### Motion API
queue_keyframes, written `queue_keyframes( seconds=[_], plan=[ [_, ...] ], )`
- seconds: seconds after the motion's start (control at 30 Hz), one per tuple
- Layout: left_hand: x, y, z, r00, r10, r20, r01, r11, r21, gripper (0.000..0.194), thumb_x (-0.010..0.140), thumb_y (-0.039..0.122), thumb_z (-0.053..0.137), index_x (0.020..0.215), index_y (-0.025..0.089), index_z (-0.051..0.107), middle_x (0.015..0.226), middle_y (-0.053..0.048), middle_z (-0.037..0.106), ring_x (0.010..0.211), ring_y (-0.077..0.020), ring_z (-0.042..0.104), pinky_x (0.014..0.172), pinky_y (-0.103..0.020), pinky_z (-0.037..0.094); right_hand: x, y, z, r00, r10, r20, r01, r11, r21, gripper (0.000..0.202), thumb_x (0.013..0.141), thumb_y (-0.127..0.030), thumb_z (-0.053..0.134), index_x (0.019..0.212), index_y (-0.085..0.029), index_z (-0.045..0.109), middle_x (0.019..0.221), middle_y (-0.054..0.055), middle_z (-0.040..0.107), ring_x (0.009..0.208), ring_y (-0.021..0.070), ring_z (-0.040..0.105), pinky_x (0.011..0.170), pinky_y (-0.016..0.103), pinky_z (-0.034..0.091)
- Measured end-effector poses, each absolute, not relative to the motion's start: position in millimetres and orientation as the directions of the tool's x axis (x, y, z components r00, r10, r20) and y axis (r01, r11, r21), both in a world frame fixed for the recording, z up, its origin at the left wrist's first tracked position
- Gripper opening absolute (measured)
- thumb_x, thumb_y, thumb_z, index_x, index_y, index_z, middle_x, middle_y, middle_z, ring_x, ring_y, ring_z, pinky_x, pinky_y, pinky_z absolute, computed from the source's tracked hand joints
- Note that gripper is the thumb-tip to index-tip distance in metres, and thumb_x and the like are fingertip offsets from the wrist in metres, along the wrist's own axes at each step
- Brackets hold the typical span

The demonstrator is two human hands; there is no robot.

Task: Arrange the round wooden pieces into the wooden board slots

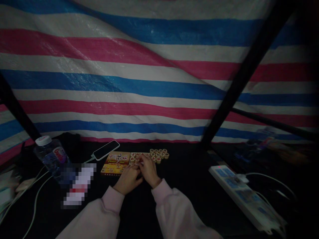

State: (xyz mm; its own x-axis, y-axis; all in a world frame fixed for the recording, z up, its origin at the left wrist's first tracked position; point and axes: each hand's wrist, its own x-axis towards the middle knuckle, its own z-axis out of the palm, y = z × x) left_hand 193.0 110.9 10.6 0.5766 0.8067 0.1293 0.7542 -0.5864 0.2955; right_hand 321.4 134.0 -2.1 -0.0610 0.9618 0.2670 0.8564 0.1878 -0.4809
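Note:
My left hand reaches over the lower right corner of a yellow and red Chinese chess box. Its fingers are curled, and what lies beneath them is hidden. Close against it, my right hand bends its closed fingers down onto a row of round wooden Chinese chess pieces beside the box. Whatever its fingertips pinch is too small and dark to make out. To the right of that row lies a loose cluster of chess pieces with red characters.
A white-edged phone on a cable lies behind the box. At left stands a clear plastic bottle with a white cap, near a blurred-out packet and cables. A power strip lies at right. Striped sheeting and dark poles enclose the table.

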Motion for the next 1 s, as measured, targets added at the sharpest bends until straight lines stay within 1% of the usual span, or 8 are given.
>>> queue_keyframes(
  seconds=[0.1,0.2,0.37,0.47,0.57,0.7,0.87,1.0],
  plan=[
    [193,111,10,0.571,0.813,0.115,0.765,-0.577,0.285,0.021,0.081,0.03,0.054,0.095,0.02,0.067,0.104,-0.007,0.064,0.104,-0.0219,0.055,0.092,-0.035,0.04,323,132,13,0.017,0.953,0.303,0.918,0.105,-0.383,0.02,0.082,-0.015,0.048,0.096,-0.021,0.06,0.099,0.007,0.063,0.101,0.0215,0.053,0.089,0.035,0.033],
    [192,111,9,0.574,0.809,0.127,0.761,-0.584,0.281,0.022,0.082,0.033,0.054,0.097,0.021,0.065,0.104,-0.006,0.064,0.103,-0.0214,0.055,0.091,-0.035,0.04,334,132,26,0.18,0.93,0.319,0.949,-0.079,-0.306,0.024,0.082,-0.014,0.046,0.1,-0.019,0.06,0.105,0.013,0.059,0.103,0.026,0.051,0.087,0.039,0.033],
    [192,110,8,0.563,0.812,0.156,0.758,-0.582,0.294,0.023,0.082,0.035,0.054,0.098,0.023,0.065,0.107,-0.005,0.064,0.104,-0.021,0.055,0.093,-0.035,0.039,357,132,31,0.376,0.908,0.184,0.908,-0.32,-0.271,0.04,0.08,-0.019,0.051,0.119,-0.013,0.051,0.118,0.024,0.049,0.108,0.0333,0.05,0.081,0.041,0.038],
    [192,110,8,0.557,0.817,0.147,0.764,-0.574,0.294,0.024,0.083,0.037,0.053,0.1,0.024,0.065,0.108,-0.005,0.064,0.103,-0.021,0.056,0.093,-0.036,0.039,361,132,27,0.373,0.921,0.109,0.901,-0.332,-0.277,0.045,0.081,-0.017,0.048,0.125,-0.01,0.046,0.121,0.025,0.048,0.111,0.0342,0.05,0.082,0.043,0.039],
    [193,111,8,0.56,0.817,0.141,0.765,-0.574,0.291,0.025,0.083,0.037,0.053,0.1,0.024,0.065,0.107,-0.005,0.064,0.102,-0.0209,0.056,0.093,-0.036,0.04,360,133,25,0.355,0.934,0.047,0.904,-0.331,-0.27,0.043,0.08,-0.01,0.044,0.123,-0.011,0.047,0.116,0.023,0.053,0.107,0.0319,0.054,0.084,0.043,0.04],
    [192,111,6,0.553,0.82,0.147,0.766,-0.57,0.296,0.026,0.083,0.038,0.053,0.101,0.024,0.065,0.11,-0.005,0.064,0.103,-0.0213,0.057,0.094,-0.037,0.039,360,134,24,0.347,0.936,0.05,0.908,-0.322,-0.27,0.039,0.082,-0.01,0.041,0.12,-0.013,0.047,0.111,0.02,0.058,0.103,0.0287,0.057,0.083,0.041,0.041],
    [192,110,5,0.553,0.821,0.142,0.773,-0.57,0.28,0.028,0.083,0.038,0.052,0.102,0.022,0.065,0.111,-0.007,0.063,0.104,-0.0219,0.056,0.095,-0.037,0.04,361,137,22,0.375,0.927,0.02,0.879,-0.348,-0.327,0.032,0.085,-0.011,0.038,0.116,-0.014,0.048,0.11,0.019,0.058,0.096,0.024,0.062,0.072,0.032,0.045],
    [192,111,7,0.556,0.819,0.142,0.77,-0.572,0.281,0.028,0.083,0.039,0.053,0.102,0.022,0.065,0.111,-0.007,0.064,0.106,-0.0222,0.055,0.095,-0.037,0.04,364,139,19,0.389,0.921,-0.013,0.846,-0.363,-0.39,0.031,0.084,-0.012,0.041,0.115,-0.012,0.045,0.11,0.019,0.056,0.09,0.0255,0.064,0.067,0.032,0.046]
  ],
)
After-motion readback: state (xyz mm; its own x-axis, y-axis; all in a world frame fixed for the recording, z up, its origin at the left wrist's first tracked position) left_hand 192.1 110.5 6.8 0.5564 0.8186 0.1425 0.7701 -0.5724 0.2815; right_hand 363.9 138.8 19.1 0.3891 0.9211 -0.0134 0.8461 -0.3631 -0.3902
